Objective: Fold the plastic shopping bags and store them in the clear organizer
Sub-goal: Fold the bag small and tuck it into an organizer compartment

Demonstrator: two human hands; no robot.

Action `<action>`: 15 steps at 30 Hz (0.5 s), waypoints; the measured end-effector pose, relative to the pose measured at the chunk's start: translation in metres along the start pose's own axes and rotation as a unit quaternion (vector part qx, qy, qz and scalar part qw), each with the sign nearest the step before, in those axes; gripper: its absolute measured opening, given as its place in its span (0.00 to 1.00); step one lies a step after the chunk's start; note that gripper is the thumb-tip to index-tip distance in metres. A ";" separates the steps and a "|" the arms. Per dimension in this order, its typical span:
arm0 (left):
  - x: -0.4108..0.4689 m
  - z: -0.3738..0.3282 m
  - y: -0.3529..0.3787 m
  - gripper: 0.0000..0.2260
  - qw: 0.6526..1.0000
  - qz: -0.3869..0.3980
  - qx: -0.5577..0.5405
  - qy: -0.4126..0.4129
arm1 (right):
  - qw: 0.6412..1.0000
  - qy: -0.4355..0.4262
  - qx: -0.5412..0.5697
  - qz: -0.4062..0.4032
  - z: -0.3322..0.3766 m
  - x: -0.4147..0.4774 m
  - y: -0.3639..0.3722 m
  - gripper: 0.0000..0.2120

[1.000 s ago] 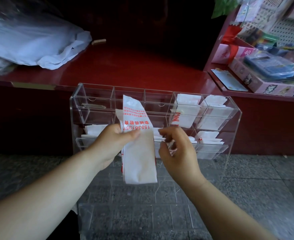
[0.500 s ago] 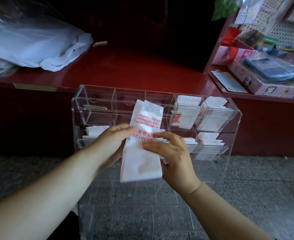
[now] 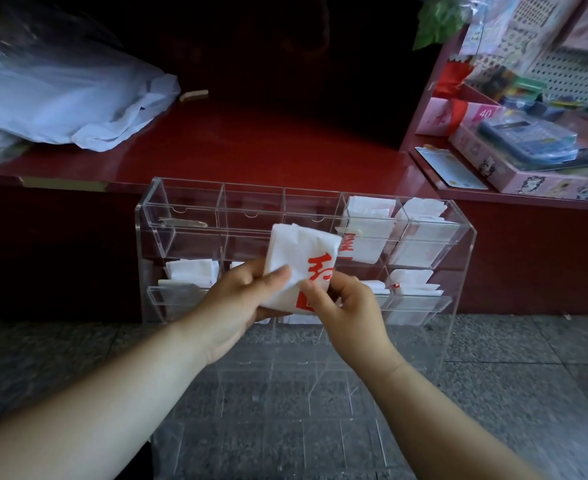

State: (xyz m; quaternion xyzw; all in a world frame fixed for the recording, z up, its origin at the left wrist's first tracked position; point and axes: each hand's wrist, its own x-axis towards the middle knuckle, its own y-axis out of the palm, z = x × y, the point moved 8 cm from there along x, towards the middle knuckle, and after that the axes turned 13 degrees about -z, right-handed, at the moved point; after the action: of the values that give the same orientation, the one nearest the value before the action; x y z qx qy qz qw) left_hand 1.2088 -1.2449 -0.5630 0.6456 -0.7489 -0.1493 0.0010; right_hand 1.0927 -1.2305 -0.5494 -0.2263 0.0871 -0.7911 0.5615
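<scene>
BAG: white plastic folded bag w/ red print, folded into a compact packet, top tilted slightly to the right. It is held in the air in front of the organizer, middle col., overlapping the upper row and the gap above the lower row. It is not inside any compartment.
L HAND: left hand grips the packet's left side. Thumb lies across the front face; the other fingers are curled behind the packet and mostly hidden.
R HAND: right hand pinches the packet's lower right edge btwn thumb and index, over the red print. Remaining fingers are curled in toward the palm.
ORGANIZER: clear acrylic organizer stands on the floor against the counter front, w/ rows of open-top compartments, 5 across.
UPPER ROW: the 2 rightmost compartments hold stored bags, white and folded. The 3 compartments left of them show no bags.
LOWER ROW: white folded packets in the leftmost compartment, and more at the right end. The middle is hidden by the hands.
BOTTOM ROWS: contents cannot be told through the clear walls.
COUNTER: dark red counter behind the organizer.
LOOSE STOCK: pile of unfolded bags at the counter's far left, well apart from the organizer.
SHELF: side shelf at right carries pink boxes and misc. packaged goods.
FLOOR: grey stone floor.
</scene>
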 end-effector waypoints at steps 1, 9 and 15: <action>0.001 0.000 -0.003 0.11 0.999 -0.030 0.009 0.012 | 1.000 -0.004 -0.014 0.012 0.001 -0.001 0.002 0.18; -0.003 0.006 -0.001 0.06 0.994 -0.001 0.107 0.004 | 0.947 0.206 0.219 0.117 -0.009 -0.007 0.013 0.08; -0.001 0.009 -0.005 0.03 0.979 -0.023 0.203 -0.004 | 0.963 0.190 0.187 0.046 -0.009 0.007 -0.007 0.09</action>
State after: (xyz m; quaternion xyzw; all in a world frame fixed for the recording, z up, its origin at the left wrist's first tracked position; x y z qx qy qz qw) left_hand 1.2118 -1.2425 -0.5724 0.6490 -0.7486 0.0033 -0.1360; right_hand 1.0805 -1.2356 -0.5531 0.0421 0.0529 -0.7950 0.6029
